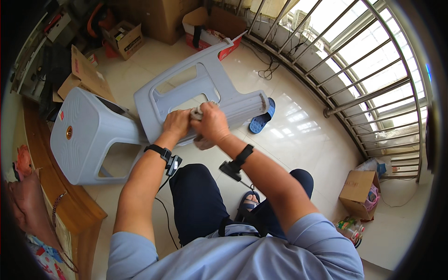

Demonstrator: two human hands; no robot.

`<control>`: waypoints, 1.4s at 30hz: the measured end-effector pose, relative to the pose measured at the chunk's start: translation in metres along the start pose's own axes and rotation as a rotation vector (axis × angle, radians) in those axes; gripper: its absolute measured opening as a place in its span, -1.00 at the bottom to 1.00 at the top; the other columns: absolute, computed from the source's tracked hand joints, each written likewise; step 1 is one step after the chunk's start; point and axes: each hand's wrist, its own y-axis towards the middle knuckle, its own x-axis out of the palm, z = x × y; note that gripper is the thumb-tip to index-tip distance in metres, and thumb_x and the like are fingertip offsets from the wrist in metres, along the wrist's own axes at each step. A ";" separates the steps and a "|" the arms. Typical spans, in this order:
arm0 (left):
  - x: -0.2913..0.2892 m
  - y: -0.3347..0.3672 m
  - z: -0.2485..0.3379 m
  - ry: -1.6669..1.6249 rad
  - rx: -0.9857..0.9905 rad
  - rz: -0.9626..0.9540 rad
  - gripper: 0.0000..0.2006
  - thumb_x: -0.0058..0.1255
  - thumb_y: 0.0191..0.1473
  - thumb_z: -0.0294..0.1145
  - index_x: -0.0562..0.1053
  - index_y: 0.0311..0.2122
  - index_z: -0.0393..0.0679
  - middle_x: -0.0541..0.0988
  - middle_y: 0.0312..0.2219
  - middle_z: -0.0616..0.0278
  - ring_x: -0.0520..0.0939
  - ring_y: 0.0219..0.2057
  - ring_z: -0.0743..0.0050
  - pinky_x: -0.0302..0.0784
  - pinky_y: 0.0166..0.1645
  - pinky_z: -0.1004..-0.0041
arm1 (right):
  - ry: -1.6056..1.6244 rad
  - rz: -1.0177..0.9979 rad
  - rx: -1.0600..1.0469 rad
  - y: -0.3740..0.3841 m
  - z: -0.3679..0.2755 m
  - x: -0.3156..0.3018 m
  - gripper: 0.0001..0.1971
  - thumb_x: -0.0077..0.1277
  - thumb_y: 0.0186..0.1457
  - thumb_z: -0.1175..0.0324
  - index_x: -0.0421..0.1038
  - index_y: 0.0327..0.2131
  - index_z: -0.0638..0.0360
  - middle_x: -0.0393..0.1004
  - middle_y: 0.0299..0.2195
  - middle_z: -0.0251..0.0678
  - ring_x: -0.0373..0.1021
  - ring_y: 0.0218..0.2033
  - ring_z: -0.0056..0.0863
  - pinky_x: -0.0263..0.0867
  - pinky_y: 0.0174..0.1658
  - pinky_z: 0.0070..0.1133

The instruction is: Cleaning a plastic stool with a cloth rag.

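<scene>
My left hand (177, 122) and my right hand (213, 123) are close together, both closed on a crumpled greyish rag (203, 143). Part of the rag bunches up between the fingers, and a darker end hangs below my right hand. Just beyond them a light grey plastic stool (219, 70) lies tipped over, its open frame toward me and legs pointing right. Whether the rag touches this stool is hidden by my hands. To the left is a second grey stool (86, 133), its wavy seat with a round gold emblem in view.
Cardboard boxes (126, 42) and a red open carton (219, 23) line the far side. A blue slipper (262, 116) lies on the tiles right of the stool. Metal railings (359, 98) run along the window. Another box (358, 193) stands at right, a wooden bed edge (70, 196) at left.
</scene>
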 end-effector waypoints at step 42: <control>0.001 0.012 0.008 0.048 -0.050 -0.022 -0.40 -0.30 0.50 0.05 0.69 -0.32 -0.14 0.72 -0.33 -0.22 0.73 -0.23 -0.42 0.63 -0.04 -0.18 | -0.269 0.145 0.390 0.022 0.053 -0.065 -0.63 0.27 0.11 0.16 0.52 -0.19 0.31 0.62 -0.14 0.09 0.58 -0.04 0.07 0.53 0.07 -0.15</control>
